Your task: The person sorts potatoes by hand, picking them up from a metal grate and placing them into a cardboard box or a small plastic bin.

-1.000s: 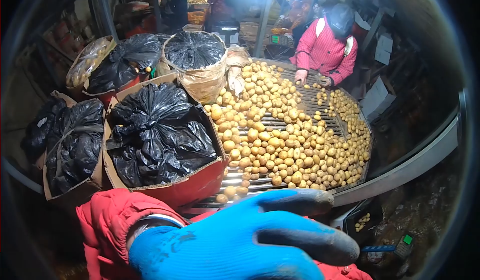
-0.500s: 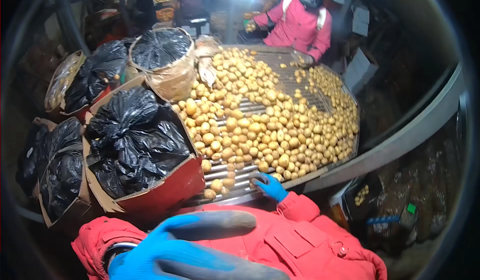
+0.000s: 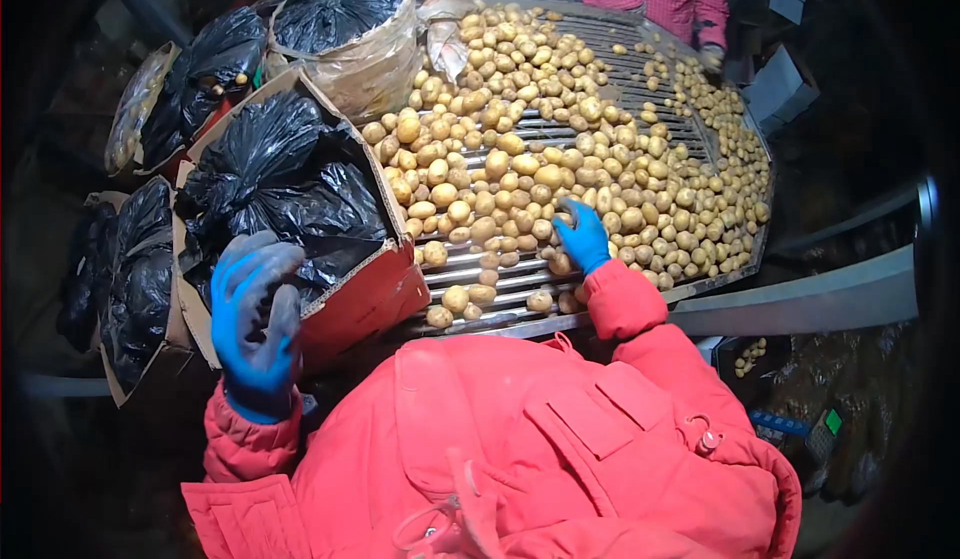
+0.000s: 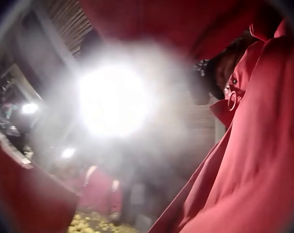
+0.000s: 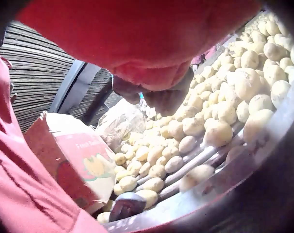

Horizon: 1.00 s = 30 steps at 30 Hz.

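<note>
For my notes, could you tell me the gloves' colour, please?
Blue, on left hand and right hand; head view.

Red puffy jacket [image 3: 480, 459], pocket flaps [image 3: 590, 429]; blue, grey-palmed gloves [image 3: 262, 344] on left hand [image 3: 255, 309], right hand [image 3: 582, 235].

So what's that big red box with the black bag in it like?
It's a cardboard box, red outside with a yellow picture printed on its side, brown inside its open flaps. A crumpled black bag fills it. It stands against the left edge of the roller table, beside the potatoes. The gloved left hand hovers before its near corner.
</note>
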Motion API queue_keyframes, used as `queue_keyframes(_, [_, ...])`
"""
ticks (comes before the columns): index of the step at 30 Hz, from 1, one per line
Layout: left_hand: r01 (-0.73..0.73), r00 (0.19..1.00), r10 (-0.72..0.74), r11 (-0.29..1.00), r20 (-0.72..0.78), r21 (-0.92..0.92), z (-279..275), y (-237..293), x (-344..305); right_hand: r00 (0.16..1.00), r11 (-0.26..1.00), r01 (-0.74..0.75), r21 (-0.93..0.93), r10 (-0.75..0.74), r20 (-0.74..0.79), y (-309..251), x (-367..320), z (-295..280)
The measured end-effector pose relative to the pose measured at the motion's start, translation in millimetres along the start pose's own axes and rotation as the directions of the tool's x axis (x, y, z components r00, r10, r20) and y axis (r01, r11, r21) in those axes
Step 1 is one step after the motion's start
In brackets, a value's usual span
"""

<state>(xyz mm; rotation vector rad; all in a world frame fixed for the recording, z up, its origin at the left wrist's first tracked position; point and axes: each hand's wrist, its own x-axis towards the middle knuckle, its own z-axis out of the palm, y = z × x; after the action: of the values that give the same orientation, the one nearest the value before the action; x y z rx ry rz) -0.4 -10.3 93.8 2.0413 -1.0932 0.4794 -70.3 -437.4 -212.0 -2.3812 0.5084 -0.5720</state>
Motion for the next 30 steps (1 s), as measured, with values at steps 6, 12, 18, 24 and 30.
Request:
queue_keyframes(6, [0.03,0.997,-0.059,0.859,0.04,0.511,25,-39,-34,0.995,0.978,0.066,-0.198,-0.049,0.091,25,82,27])
queue_keyframes(12, [0.074,0.997,-0.063,0.805,-0.039,0.588,39,-59,-34,0.847,0.976,-0.053,-0.209,0.155,0.509,17,132,35])
queue_keyframes(18, [0.108,0.994,-0.102,0.821,-0.042,0.56,43,-64,-33,0.711,0.981,-0.193,-0.009,0.146,0.688,7,73,34])
queue_keyframes(24, [0.111,0.992,-0.12,0.808,-0.022,0.579,43,-63,-33,0.561,0.479,-0.716,0.507,-0.036,0.827,26,88,-3])
queue_keyframes(30, [0.105,0.994,-0.107,0.809,-0.032,0.578,44,-63,-32,0.868,0.984,0.061,-0.168,0.031,0.496,46,155,28])
